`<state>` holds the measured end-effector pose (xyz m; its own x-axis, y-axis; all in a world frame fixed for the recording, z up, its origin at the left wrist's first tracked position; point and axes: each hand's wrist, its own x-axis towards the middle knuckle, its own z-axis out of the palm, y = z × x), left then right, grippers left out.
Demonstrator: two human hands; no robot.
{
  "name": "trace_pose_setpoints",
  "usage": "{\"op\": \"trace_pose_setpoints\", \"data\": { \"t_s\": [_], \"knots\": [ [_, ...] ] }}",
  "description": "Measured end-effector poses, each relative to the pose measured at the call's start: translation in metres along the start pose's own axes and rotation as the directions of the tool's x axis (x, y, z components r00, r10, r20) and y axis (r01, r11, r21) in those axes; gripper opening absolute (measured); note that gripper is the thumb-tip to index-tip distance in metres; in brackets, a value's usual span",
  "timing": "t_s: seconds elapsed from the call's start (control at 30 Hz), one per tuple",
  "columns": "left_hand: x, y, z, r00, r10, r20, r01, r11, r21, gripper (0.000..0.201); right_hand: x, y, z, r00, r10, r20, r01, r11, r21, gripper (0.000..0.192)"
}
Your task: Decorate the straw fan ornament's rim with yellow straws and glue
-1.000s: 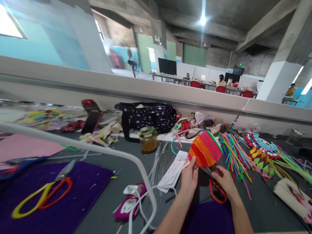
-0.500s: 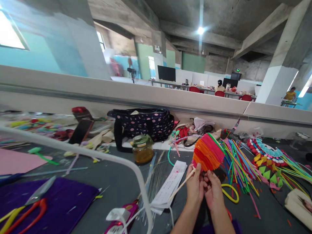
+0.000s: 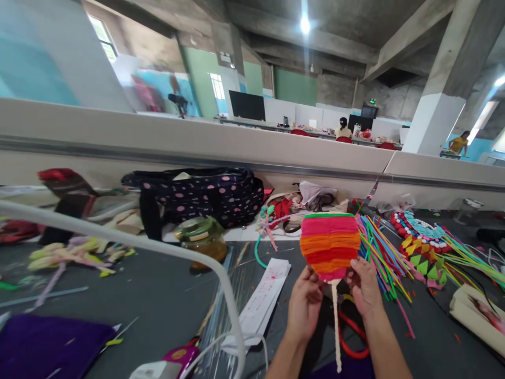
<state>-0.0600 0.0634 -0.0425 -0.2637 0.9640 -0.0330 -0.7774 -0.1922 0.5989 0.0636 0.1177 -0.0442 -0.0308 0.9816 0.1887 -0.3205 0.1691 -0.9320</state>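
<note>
Far left, a purple mat is cut off by the frame's lower edge, and a white curved tube arcs across the grey table, blurred and close to the lens. Behind it sits a dark polka-dot bag and a green-lidded jar, too smeared to make out its contents. A white paper strip lies just left of the hands. The left hand pinches the lower left edge of a striped pipe-cleaner fan, and the right hand grips its lower right edge, fingers curled behind it. The fan is held upright above the table, face toward the camera, its long axis vertical: green top edge up, pale handle stick hanging straight down between the wrists. Red scissor loops lie partly hidden under the right forearm. To the right spread loose coloured pipe cleaners and a beaded piece, its far edge blurred
</note>
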Motion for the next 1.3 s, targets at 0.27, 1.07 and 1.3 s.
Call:
{"op": "trace_pose_setpoints", "data": {
  "t_s": [0.27, 1.07, 1.3],
  "knots": [
    [0.008, -0.003, -0.002, 0.999, -0.049, -0.015, 0.051, 0.994, 0.094, 0.047, -0.005, 0.008, -0.019, 0.99, 0.14, -0.006, -0.137, 0.976, 0.172, 0.028],
    [0.01, -0.012, -0.008, 0.972, -0.235, 0.029, 0.227, 0.959, 0.168, 0.042, 0.005, 0.002, -0.038, 0.97, -0.008, -0.244, 0.028, 0.997, 0.075, 0.033],
    [0.013, -0.014, -0.009, 0.993, -0.114, -0.011, 0.114, 0.983, 0.141, 0.044, 0.004, 0.006, -0.034, 0.989, 0.106, -0.106, -0.095, 0.99, 0.106, 0.036]
  ]
}}
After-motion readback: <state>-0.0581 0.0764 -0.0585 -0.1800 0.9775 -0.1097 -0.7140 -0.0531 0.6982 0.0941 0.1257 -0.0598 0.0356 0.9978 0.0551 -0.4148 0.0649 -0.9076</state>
